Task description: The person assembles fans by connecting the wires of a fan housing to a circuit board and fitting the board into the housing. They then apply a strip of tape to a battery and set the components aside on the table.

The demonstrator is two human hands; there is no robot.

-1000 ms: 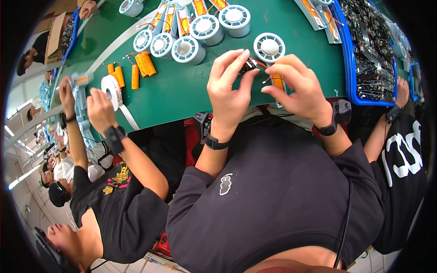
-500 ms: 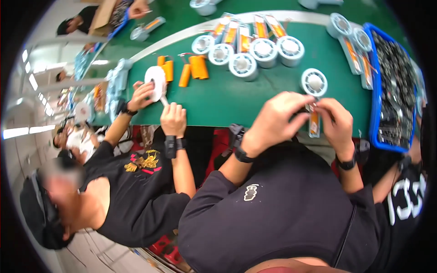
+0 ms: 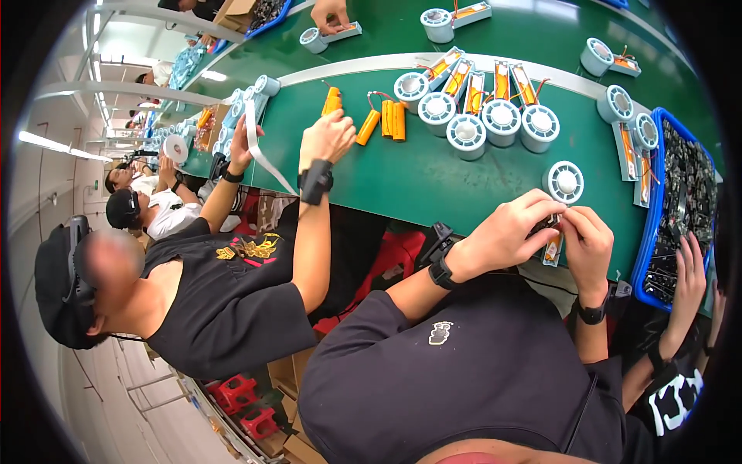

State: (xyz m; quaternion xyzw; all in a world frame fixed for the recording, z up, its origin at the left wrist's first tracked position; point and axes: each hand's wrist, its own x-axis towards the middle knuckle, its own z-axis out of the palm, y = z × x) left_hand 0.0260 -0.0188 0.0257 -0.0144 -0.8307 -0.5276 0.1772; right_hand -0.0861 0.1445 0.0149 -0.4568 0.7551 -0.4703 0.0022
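A light-blue handheld fan (image 3: 566, 182) lies in front of me at the table's near edge, its round head pointing away. The handle is uncovered and shows an orange battery (image 3: 552, 251) inside. My left hand (image 3: 498, 236) is closed in a pinch at the top of the handle, with a small dark part (image 3: 546, 224), possibly a circuit board, between thumb and fingers. Close beside it, my right hand (image 3: 587, 243) is closed, fingertips against the fan's neck. Those fingertips hide exactly what they pinch.
Several similar fans (image 3: 466, 133) with uncovered handles lie beyond my hands. A blue bin (image 3: 655, 185) of dark circuit boards stands right, a co-worker's hand (image 3: 690, 271) at it. To the left, another co-worker's hand (image 3: 328, 139) is by orange batteries (image 3: 393, 120), near a white strip (image 3: 259, 151).
The view has shifted, moving the scene rightward and down. My hands stay at the same fan. The left co-worker's hand has moved to the batteries; a hand now shows at the blue bin.
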